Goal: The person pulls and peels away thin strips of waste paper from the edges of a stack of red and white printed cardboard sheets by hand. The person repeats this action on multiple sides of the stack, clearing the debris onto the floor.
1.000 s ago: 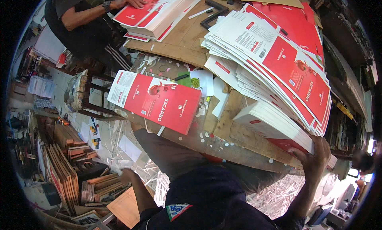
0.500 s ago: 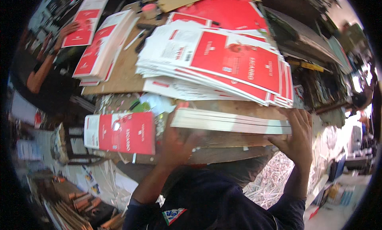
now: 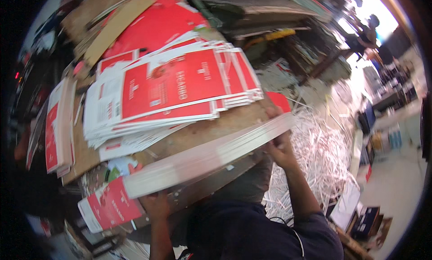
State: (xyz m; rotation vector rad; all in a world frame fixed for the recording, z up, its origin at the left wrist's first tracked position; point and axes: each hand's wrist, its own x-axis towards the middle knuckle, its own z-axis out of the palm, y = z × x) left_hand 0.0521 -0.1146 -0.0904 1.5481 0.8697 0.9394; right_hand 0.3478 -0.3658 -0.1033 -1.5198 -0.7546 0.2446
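Between my hands is a thick stack of printed sheets (image 3: 209, 154), its pale edges turned up and slightly blurred. My left hand (image 3: 156, 205) grips the stack toward its left end, a fingertip showing on the far side. At the right end my right hand (image 3: 280, 145) is wrapped round it, with a bit of red print showing beyond. A red and white stack of printed sheets (image 3: 114, 203) lies under the left end of the held one. Just beyond, a large fanned pile of red and white printed sheets (image 3: 175, 84) rests on the wooden table (image 3: 234, 123).
Another upright-edged stack of printed sheets (image 3: 58, 125) stands at the table's left. Farther back lie a large red sheet (image 3: 153, 28) and a tan board strip (image 3: 117, 30). Paper strips (image 3: 310, 161) heap on the floor at right. A person (image 3: 366, 37) is far off at upper right.
My view has swung to the right. The held stack has risen and tilted, its right end higher and farther away, and its left end now overlaps the red and white stack beside it.
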